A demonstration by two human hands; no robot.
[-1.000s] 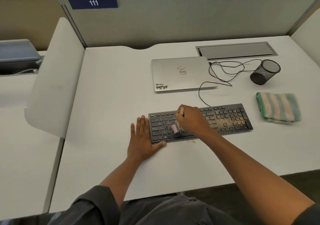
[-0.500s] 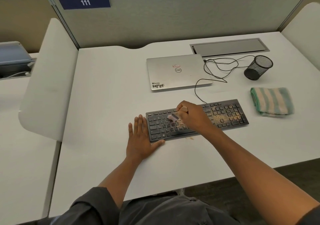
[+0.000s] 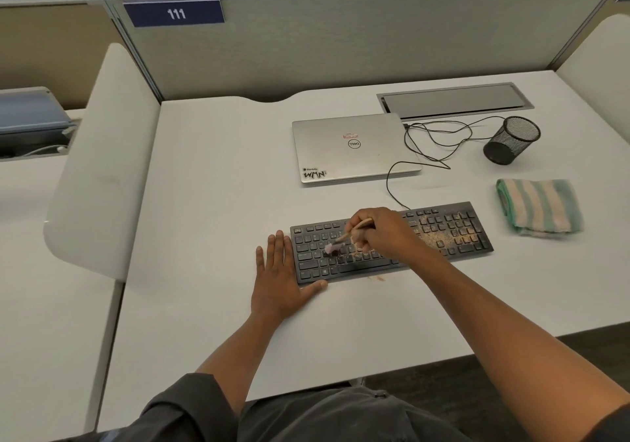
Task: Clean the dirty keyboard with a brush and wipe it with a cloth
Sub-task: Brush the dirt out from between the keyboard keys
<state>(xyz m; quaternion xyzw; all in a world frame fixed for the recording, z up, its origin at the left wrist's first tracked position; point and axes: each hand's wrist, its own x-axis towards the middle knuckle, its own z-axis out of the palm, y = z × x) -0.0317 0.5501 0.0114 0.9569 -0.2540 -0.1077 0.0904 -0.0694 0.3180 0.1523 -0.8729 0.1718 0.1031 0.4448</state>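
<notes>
The white desk (image 3: 218, 203) fills most of the view, backed by a grey partition (image 3: 375, 42) at 12 o'clock that carries a blue plate marked 111 (image 3: 174, 13) toward 11 o'clock. A closed silver laptop (image 3: 351, 148) lies just above centre, and at 1 o'clock from it a grey cable hatch (image 3: 455, 100) is set into the desktop. The black keyboard (image 3: 443, 233) lies at the centre of the desk, its long side running from 9 to 3 o'clock; crumbs and dust are scattered over its right half, and a few specks lie on the desk just in front of its near edge. At 3 o'clock from the keyboard, just beside it, sits a folded cloth (image 3: 538, 207) striped green and pale. A black mesh cup (image 3: 511, 140) lies tipped on its side at 12 o'clock from the cloth, with a thin black cable (image 3: 397, 186) looping between it, the laptop and the keyboard's far edge.

The left hand (image 3: 279, 281) lies flat on the desk at the keyboard's 9 o'clock end, fingers straight, the thumb against the near left corner. The right hand (image 3: 381, 233) hovers over the middle keys, fingers curled round the wooden handle of a small brush (image 3: 344, 237); its pale bristles point toward 8 o'clock and touch the keys on the left half
</notes>
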